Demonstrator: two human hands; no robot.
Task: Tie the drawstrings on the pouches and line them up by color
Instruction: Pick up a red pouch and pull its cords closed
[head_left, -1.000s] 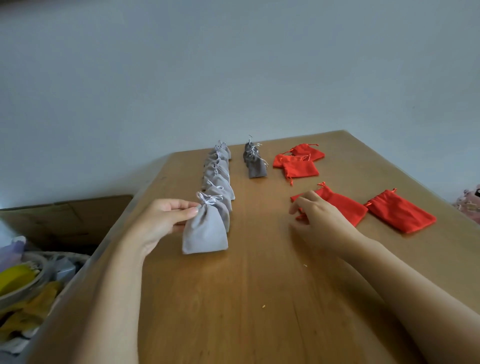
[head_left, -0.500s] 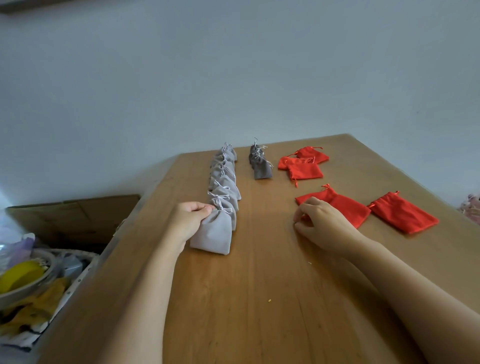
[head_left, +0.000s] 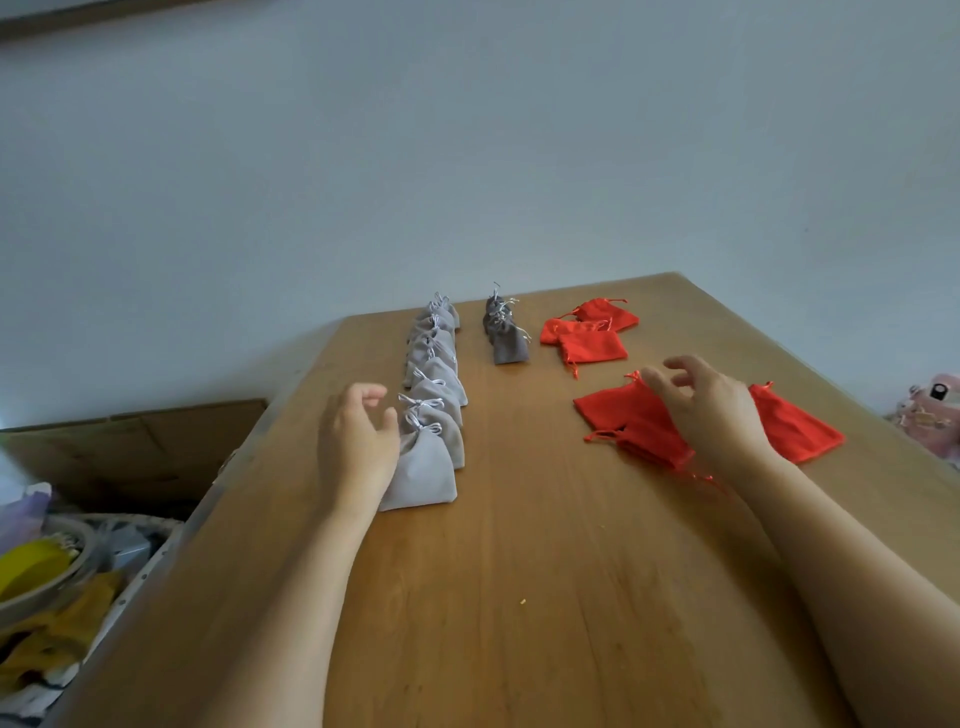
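The left hand (head_left: 358, 441) is hanging with fingers loosely curled, holding nothing, close against the nearest light grey velvet drawstring pouch (head_left: 423, 475). This pouch is standing tied at the near end of a row of light grey pouches (head_left: 435, 364) on the brown wooden table (head_left: 519, 597). The right hand (head_left: 711, 410) is spreading relaxed fingers over a flat red fabric pouch (head_left: 631, 423), gripping nothing. Another flat red pouch (head_left: 797, 428) is lying just right of it. Farther back, a short row of dark grey pouches (head_left: 506, 340) is standing beside a pile of red pouches (head_left: 589, 338).
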